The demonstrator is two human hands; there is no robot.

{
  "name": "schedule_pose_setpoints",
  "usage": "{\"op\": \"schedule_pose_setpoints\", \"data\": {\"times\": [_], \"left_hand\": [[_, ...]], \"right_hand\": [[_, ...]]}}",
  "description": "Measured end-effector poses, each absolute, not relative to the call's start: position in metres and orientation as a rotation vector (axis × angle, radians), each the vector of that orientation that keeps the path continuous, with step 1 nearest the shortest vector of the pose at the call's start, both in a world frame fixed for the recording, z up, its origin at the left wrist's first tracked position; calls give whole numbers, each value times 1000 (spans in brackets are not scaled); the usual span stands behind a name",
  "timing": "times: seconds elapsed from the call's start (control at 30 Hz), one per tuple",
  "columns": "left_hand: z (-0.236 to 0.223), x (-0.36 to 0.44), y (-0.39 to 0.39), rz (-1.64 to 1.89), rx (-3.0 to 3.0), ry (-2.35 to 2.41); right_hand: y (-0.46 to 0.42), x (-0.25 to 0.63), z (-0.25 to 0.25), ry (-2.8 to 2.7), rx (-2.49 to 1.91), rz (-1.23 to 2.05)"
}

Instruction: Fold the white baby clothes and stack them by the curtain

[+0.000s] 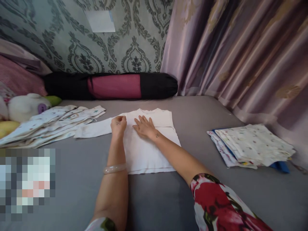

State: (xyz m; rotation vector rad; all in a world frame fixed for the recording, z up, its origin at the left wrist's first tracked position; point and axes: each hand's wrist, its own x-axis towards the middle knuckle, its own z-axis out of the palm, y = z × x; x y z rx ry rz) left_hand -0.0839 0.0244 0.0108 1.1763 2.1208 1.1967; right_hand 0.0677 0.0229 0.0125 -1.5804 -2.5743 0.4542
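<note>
A small white long-sleeved shirt (149,157) lies spread on the grey bed sheet. One sleeve (92,129) stretches out to the left, while the right side shows a straight edge with a layer lying across the upper chest. My left hand (118,125) is closed at the left shoulder, where that sleeve joins the body, its fingertips pinching the cloth and partly hidden. Flat on the upper middle of the shirt rests my right hand (145,127), fingers spread, holding nothing.
To the left lie patterned white clothes (55,120) beside a plush toy (26,107). A folded stack of printed clothes (255,144) sits at right. Along the wall runs a black and pink long bag (115,86); curtains (231,48) hang at right. The lower left corner is pixelated.
</note>
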Motion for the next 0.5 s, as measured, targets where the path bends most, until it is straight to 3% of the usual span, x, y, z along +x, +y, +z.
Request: {"op": "schedule_pose_setpoints", "data": {"times": [0.5], "left_hand": [[11,-102,22,1380,833,2104]], "right_hand": [[56,40,-3,-2570,-1493,427]]}}
